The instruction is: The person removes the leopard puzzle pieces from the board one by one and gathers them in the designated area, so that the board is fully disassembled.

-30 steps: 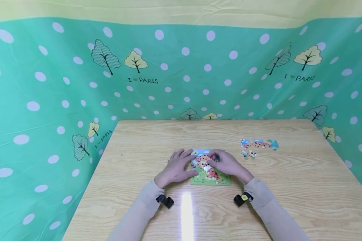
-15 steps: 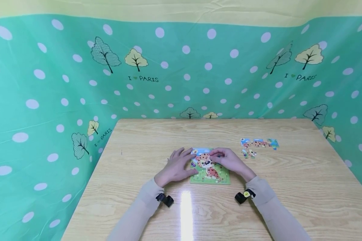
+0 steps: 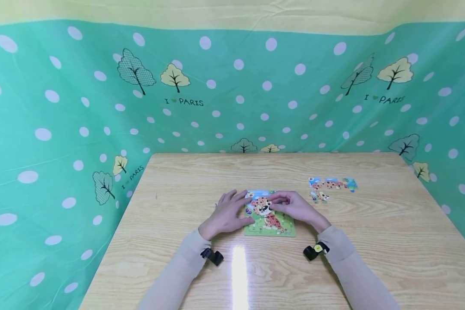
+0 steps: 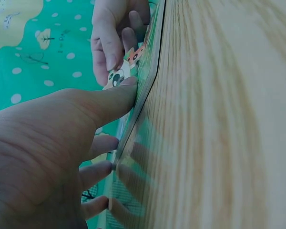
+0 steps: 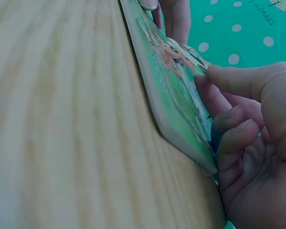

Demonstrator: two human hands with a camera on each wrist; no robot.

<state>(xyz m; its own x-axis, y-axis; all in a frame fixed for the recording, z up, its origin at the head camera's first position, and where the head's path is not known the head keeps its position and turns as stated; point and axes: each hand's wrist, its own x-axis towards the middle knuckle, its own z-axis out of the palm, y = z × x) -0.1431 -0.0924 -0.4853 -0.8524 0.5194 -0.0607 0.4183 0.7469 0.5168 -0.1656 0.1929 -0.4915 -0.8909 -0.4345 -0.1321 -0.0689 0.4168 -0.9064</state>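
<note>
A jigsaw puzzle board with a green border and a spotted cartoon leopard lies on the table. My right hand pinches a jigsaw piece between thumb and forefinger. This piece shows part of the leopard's face and is tilted, partly raised over the board in the right wrist view. Its lower edge blends into the picture, so I cannot tell whether it touches the board. My left hand rests at the board's left side with fingers spread. Its thumb presses on the board's face while the other fingertips touch the edge.
Several loose jigsaw pieces lie in a row to the right of the board, with more face pieces just below. The wooden table ends at a green dotted cloth behind and at the sides.
The right hand has drawn slightly right, and the pinched face piece has shifted and turned over the leopard's face. My left hand stays in place.
</note>
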